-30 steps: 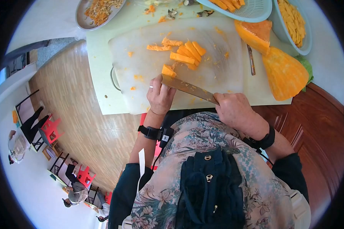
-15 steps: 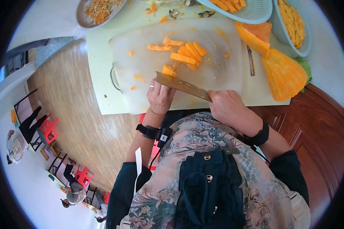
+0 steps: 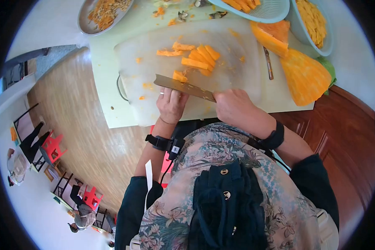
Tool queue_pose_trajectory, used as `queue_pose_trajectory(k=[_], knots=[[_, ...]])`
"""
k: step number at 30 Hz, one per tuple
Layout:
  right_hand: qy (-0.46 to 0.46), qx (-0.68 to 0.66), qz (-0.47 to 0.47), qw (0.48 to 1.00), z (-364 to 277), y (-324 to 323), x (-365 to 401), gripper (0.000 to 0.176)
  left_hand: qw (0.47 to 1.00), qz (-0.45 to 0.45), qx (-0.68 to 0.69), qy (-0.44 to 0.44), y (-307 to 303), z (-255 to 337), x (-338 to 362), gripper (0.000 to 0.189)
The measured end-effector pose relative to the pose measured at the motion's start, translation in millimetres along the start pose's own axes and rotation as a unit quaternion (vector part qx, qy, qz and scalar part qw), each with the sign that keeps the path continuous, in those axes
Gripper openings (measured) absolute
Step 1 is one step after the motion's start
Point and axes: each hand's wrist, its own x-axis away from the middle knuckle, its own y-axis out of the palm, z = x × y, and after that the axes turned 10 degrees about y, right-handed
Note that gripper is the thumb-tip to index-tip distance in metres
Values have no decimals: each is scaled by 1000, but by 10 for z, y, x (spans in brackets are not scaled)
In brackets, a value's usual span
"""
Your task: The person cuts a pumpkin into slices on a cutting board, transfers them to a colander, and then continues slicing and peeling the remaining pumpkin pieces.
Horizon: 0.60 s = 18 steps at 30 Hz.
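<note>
My right hand [image 3: 235, 107] grips the handle of a wide-bladed kitchen knife [image 3: 186, 88], its blade slanting across toward the left. Behind the blade, on the near side, the bent fingers of my left hand [image 3: 171, 105] are closed at a small pumpkin piece [image 3: 179, 76]. The blade hides the fingertips and part of that piece. All of this is over the near part of a white cutting board [image 3: 137, 89]. Farther up the board lie a group of cut pumpkin sticks [image 3: 204, 58] and stringy pumpkin trimmings [image 3: 169, 53].
Right of the board are a small knife [image 3: 268, 63], a pumpkin chunk [image 3: 271, 36] and a large pumpkin wedge [image 3: 306, 77]. Blue baskets of cut pieces [image 3: 271, 16] [image 3: 330, 39] stand behind. A metal bowl of seeds [image 3: 84, 26] sits back left. People and red stools [image 3: 53, 146] are far left.
The kitchen knife and my right hand have slid left over the board, so the blade reaches past my left hand's fingers. My left hand stays at the pumpkin piece. The view has shifted slightly.
</note>
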Motion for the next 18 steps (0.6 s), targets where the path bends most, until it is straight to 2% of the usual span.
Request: queue_pose_trajectory(k=[8, 10, 13, 18], knots=[[-20, 0, 13, 1000, -123, 38, -203, 13, 1000, 22, -2, -13, 17, -18, 35, 24], [6, 15, -30, 999, -174, 14, -253, 14, 1000, 19, -16, 3, 10, -15, 21, 24], [18, -6, -43, 999, -262, -23, -354, 15, 999, 46, -25, 6, 11, 4, -29, 26], [-17, 1, -11, 1000, -309, 149, -567, 17, 998, 56, -26, 22, 17, -15, -25, 30]])
